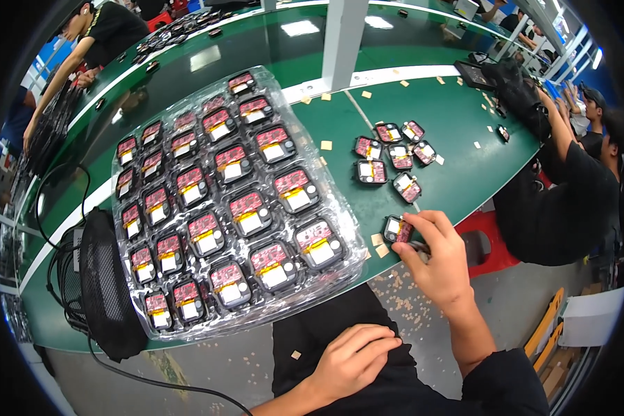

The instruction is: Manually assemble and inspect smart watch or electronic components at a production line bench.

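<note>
My right hand (438,260) pinches a small black square device (397,229) between thumb and fingers at the table's near edge. Its open back shows a red circuit board and a white patch. Just beyond it, several similar open-backed devices (400,157) lie loosely grouped on the green tabletop. My left hand (357,360) rests on my dark-clothed lap, fingers loosely stretched, holding nothing. To the left, a clear plastic tray (340,208) holds rows of the same devices, each in its own pocket, with red boards, yellow strips and white patches showing.
A black mesh bag (107,291) and a black cable (166,383) sit left of the tray. A white post (343,45) rises behind it. Small tan squares (326,145) are scattered over the table and floor. A co-worker in black (561,201) sits at right beside a red stool (489,243).
</note>
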The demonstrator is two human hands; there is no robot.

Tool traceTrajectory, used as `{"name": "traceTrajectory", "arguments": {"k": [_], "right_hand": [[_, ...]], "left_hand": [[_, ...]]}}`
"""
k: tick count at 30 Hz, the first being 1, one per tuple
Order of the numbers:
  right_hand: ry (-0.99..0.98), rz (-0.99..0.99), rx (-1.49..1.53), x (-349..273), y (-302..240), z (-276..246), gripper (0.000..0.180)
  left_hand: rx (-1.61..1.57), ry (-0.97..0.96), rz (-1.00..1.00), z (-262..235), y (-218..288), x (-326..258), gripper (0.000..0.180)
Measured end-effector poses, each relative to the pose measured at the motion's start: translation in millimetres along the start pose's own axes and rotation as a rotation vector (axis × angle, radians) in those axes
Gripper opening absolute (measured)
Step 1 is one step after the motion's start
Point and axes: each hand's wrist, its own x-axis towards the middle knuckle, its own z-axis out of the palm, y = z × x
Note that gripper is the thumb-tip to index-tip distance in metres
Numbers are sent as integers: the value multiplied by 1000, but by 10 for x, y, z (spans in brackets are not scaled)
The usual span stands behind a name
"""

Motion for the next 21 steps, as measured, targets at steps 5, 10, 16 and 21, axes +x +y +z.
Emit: {"name": "traceTrajectory", "arguments": {"k": [5, 10, 16, 21], "right_hand": [[-13, 15, 265, -237, -140, -64, 48], [-227, -226, 642, -480, -557, -25, 56], [-332, -192, 876, -626, -528, 177, 71], [-460, -198, 740, -499, -599, 100, 59]], "left_hand": [[-145, 232, -178, -198, 86, -71, 29], [-604, 410, -217, -301, 165, -93, 76], [-506, 352, -221, -449, 134, -223, 63], [-596, 438, -250, -450, 117, -255, 60]]}}
